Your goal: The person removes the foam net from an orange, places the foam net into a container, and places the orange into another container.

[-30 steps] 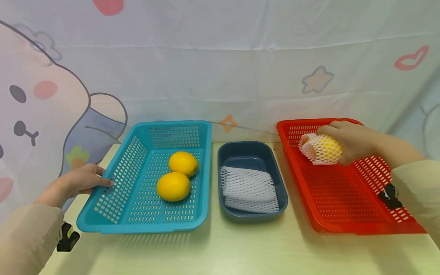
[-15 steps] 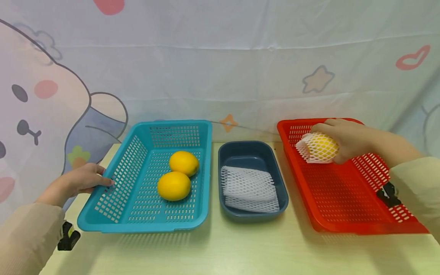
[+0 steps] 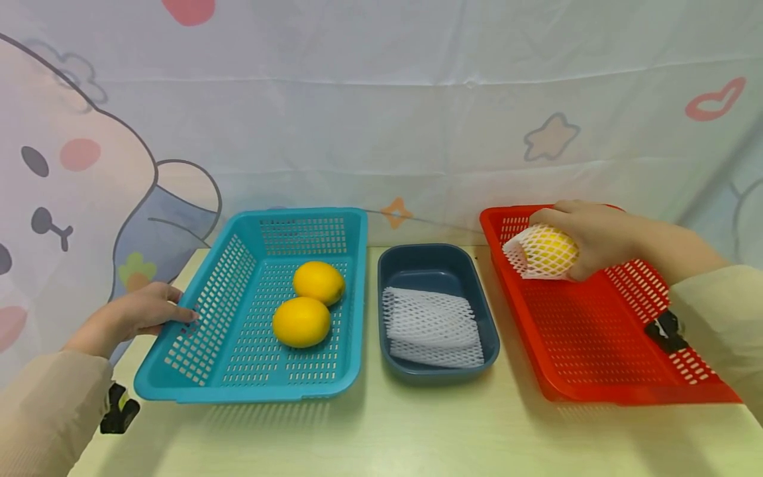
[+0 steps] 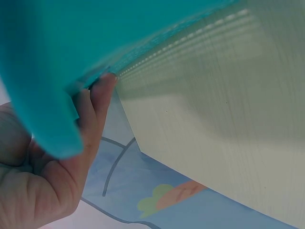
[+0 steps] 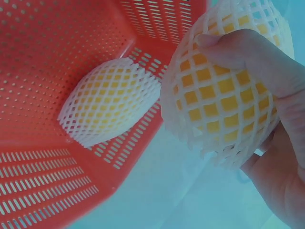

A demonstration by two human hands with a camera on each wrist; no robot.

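Curled round a net-wrapped yellow fruit [image 3: 550, 252], the right hand [image 3: 596, 237] holds it above the far part of the red basket [image 3: 590, 324]. From my distant seat, the right wrist view shows me the thumb laid across one side and the fingers, mostly hidden, coming round the other. They part only as wide as the fruit itself, which I judge keeps its rounded body from slipping inside the loose foam. A second wrapped fruit [image 5: 107, 102] lies on its side in a corner of the red basket, where the walls probably check any rolling.

The left hand [image 3: 146, 310] pinches the left rim of the turquoise basket [image 3: 238, 338] between thumb and fingers, I think to steady it. Inside, two bare yellow fruits [image 3: 301, 322] touch each other, towards the right wall. Between the baskets, on the pale table [image 3: 417, 430], stands a dark blue tub [image 3: 429, 281]. White foam nets [image 3: 432, 323] lie flat in its near part, handy, I would say, for either hand.
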